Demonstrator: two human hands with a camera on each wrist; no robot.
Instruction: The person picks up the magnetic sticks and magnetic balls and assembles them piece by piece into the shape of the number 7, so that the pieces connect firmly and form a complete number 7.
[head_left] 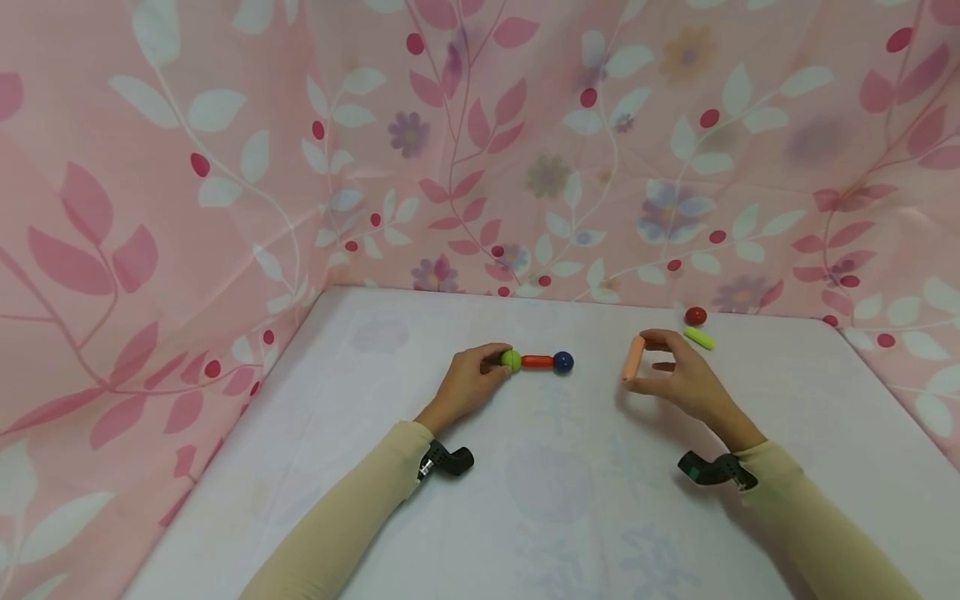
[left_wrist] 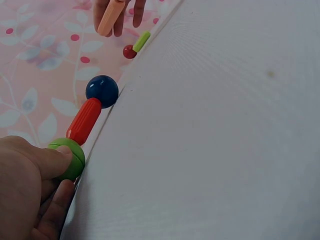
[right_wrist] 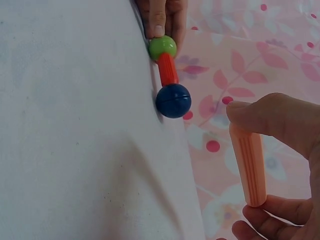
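Observation:
My left hand (head_left: 472,385) pinches a green ball (head_left: 512,360) between thumb and fingers. Joined to that ball is a red ribbed rod (head_left: 537,361), with a dark blue ball (head_left: 563,362) on its other end; the three lie in a line along the table. Off to the right, my right hand (head_left: 686,382) holds an orange ribbed rod (head_left: 633,358) by its two ends, thumb at one and fingertips at the other. In the right wrist view the orange rod (right_wrist: 248,167) is apart from the blue ball (right_wrist: 173,101).
Behind the right hand, a red ball (head_left: 696,316) and a yellow-green rod (head_left: 700,337) lie near the table's back edge. The white-covered table (head_left: 547,500) meets a pink floral cloth (head_left: 525,150) at the back and left. Each wrist wears a black camera mount.

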